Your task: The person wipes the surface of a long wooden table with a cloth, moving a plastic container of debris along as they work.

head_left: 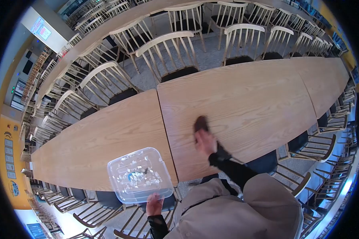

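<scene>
My left hand (154, 205) is closed on the near rim of a clear plastic tub (116, 185). Scattered over the bottom of the tub are many small white scraps (141, 178), with something blue and a dark bit among them. The tub appears tilted at the table's near edge. Over the wooden table (235, 103), right of the seam, my right hand (206, 142) is wrapped round a dark brown, cloth-like thing (201, 122) at the tabletop. Motion blurs this hand, and the exact kind of the brown thing cannot be made out.
Wooden chairs with dark seats line the far side of the table, such as a spindle-backed chair (169, 55). More chairs (293, 171) stand along the near side, close to my body. Another long table (83, 44) curves behind. A pillar (44, 30) rises at the upper left.
</scene>
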